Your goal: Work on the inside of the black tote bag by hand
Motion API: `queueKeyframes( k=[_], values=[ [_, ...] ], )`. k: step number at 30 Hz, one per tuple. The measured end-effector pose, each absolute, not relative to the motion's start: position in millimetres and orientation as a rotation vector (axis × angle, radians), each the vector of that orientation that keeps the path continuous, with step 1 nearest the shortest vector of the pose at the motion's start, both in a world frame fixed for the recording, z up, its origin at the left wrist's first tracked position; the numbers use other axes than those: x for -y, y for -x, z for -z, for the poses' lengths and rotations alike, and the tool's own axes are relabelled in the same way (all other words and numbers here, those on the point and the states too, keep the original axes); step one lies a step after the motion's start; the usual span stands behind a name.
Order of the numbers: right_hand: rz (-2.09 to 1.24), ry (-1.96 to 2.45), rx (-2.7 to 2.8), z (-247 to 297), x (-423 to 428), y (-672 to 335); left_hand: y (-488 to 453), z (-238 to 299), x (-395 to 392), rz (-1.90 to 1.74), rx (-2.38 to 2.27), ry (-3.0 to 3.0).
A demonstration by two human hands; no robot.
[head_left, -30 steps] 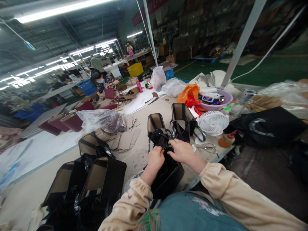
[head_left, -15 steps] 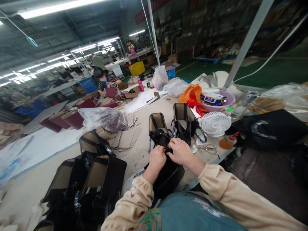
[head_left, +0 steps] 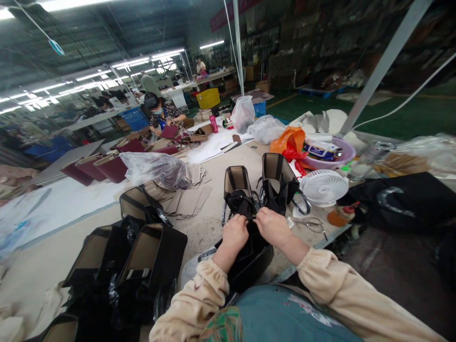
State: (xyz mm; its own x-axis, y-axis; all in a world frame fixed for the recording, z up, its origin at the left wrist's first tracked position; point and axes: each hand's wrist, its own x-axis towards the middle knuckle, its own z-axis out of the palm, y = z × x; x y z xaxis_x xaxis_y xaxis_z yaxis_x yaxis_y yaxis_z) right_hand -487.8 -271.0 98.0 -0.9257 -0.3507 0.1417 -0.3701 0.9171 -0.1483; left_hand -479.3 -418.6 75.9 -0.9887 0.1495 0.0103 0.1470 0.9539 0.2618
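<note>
A black handbag [head_left: 254, 261] lies in front of me at the table's near edge, its lining loose at the opening. My left hand [head_left: 235, 232] is closed, pinching the black fabric edge of this bag. On the other side of the same edge, my right hand [head_left: 272, 228] is closed on it too, thumb and fingers together. The stretch of edge between both hands looks taut. Just beyond my hands stand two more open black bags, one on the left [head_left: 237, 179] and one on the right [head_left: 276, 166], with tan insides.
Several black bags [head_left: 156, 251] crowd the left. Grey-brown panels [head_left: 192, 199] lie beside a plastic bag [head_left: 153, 166]. To the right are a white fan [head_left: 324, 186], scissors [head_left: 313, 223], an orange glue bottle [head_left: 342, 214] and a purple basin [head_left: 347, 154]. A co-worker [head_left: 166, 114] sits across the table.
Both hands have moved slightly apart, with the fabric edge now stretched between them. The whole view has shifted a little, so things on the table appear farther right.
</note>
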Motion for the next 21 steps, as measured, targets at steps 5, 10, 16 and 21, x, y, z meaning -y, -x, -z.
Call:
queueKeyframes(
  k=[5, 10, 16, 21],
  values=[
    [-0.214, -0.521, 3.003, -102.3, 273.0, 488.3, 478.4, -76.8, 418.1, -0.41, -3.109, -0.267],
    [-0.189, -0.498, 3.033, -107.1, 274.9, 487.6, 477.3, -81.6, 416.1, -0.429, -3.074, -0.24],
    [-0.201, -0.499, 3.014, -105.7, 273.1, 486.9, 476.4, -82.4, 416.7, -0.491, -3.083, -0.311],
    [-0.21, -0.485, 3.003, -102.4, 271.7, 487.2, 476.4, -81.6, 418.0, -0.512, -3.084, -0.345]
  ],
)
